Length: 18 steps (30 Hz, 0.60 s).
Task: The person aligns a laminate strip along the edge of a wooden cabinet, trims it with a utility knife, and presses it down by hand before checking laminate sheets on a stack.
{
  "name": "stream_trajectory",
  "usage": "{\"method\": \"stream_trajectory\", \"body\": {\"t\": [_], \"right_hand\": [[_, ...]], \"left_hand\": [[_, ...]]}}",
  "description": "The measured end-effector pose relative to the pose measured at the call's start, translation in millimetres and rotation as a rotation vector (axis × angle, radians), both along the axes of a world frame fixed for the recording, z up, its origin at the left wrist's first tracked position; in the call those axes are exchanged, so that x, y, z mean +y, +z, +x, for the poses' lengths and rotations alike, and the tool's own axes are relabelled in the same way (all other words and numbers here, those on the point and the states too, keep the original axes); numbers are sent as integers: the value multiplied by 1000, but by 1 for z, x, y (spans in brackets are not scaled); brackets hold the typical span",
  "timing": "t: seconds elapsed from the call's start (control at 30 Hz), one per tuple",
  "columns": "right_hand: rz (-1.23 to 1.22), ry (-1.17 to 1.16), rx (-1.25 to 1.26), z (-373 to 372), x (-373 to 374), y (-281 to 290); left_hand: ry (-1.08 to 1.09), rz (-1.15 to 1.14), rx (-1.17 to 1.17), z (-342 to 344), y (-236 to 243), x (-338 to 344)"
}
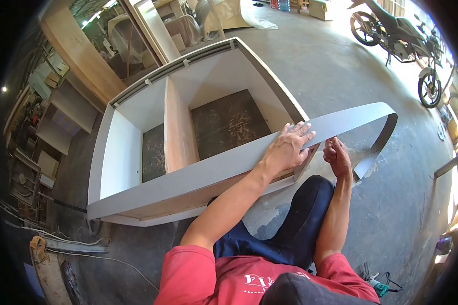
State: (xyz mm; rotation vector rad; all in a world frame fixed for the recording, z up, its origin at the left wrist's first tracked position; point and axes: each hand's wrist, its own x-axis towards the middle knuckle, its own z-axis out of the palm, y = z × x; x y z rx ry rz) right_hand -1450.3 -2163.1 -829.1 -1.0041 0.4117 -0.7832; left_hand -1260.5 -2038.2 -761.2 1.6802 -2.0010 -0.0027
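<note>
A long grey strip (356, 113) lies along the near top edge of a white box-like cabinet frame (229, 50) with a wooden divider (178, 140). Its right end overhangs and curls down toward the floor. My left hand (285, 148) rests open on the strip, fingers spread, near the cabinet's right corner. My right hand (337, 156) is closed just below the strip's near edge, right of my left hand; what its fingertips hold is too small to make out.
A motorbike (402, 48) stands at upper right. Wooden panels (81, 51) and boxy carcasses (71, 109) stand behind and left. A metal piece with cables (76, 245) lies at lower left. A green power tool (376, 285) sits on the floor at lower right.
</note>
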Motion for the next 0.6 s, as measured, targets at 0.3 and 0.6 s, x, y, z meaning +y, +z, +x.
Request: {"method": "stream_trajectory", "body": {"t": [0.3, 0.6], "right_hand": [[-71, -355, 440, 38, 19, 11], [2, -427, 332, 49, 11, 2]], "left_hand": [[-14, -25, 44, 0, -4, -1], [125, -29, 170, 35, 1, 48]]}}
